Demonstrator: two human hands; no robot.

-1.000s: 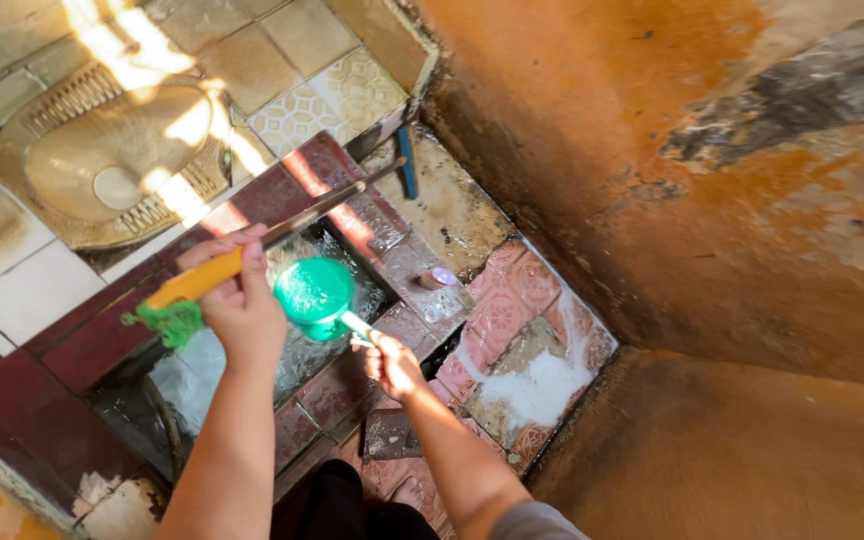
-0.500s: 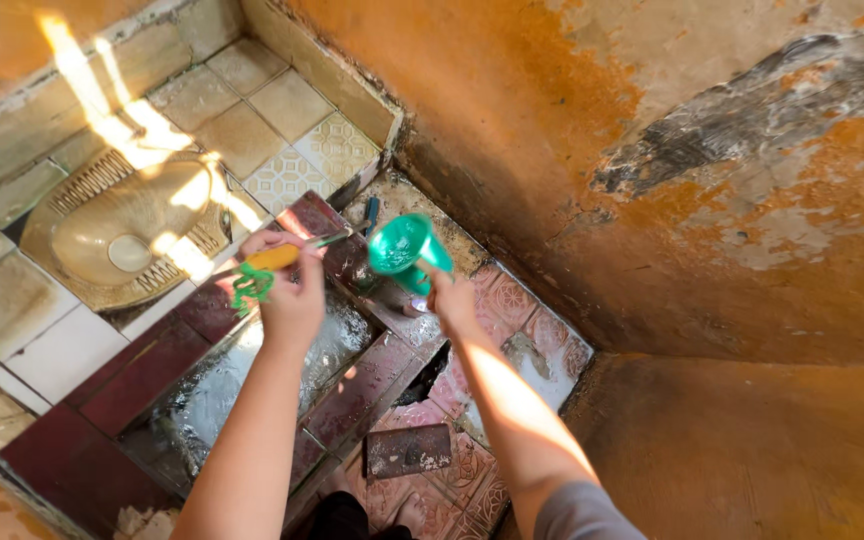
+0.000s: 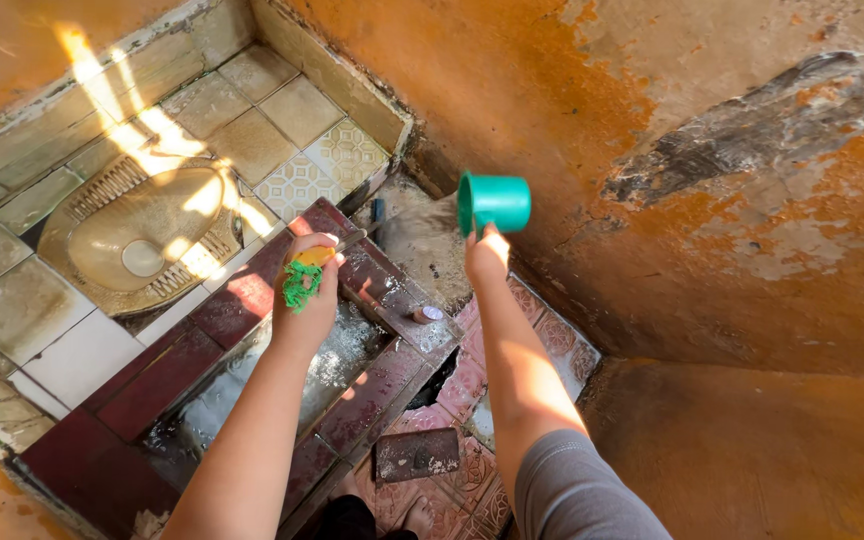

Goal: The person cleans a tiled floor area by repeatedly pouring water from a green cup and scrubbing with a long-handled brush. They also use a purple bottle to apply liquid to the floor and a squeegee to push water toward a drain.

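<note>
My right hand [image 3: 487,255] grips the handle of a green plastic water dipper [image 3: 493,203], raised and tipped sideways toward the orange wall, with water splashing on the floor corner below. My left hand [image 3: 310,290] is closed around the orange handle of a long brush [image 3: 314,256] with a green cord loop; its shaft points toward the wet corner, where the blue head [image 3: 378,211] shows. Both hands hover over a red-tiled water basin [image 3: 252,300] holding water.
A squat toilet pan [image 3: 142,240] sits on pale tiles at the left in patches of sunlight. The stained orange wall [image 3: 672,180] fills the right. Patterned red floor tiles [image 3: 552,340], a small lilac-capped object [image 3: 426,314] on the basin rim and my bare foot [image 3: 417,517] lie below.
My right hand lifted the dipper out of the basin, up and to the right, and tipped it at the wall. My left hand moved right along with the brush.
</note>
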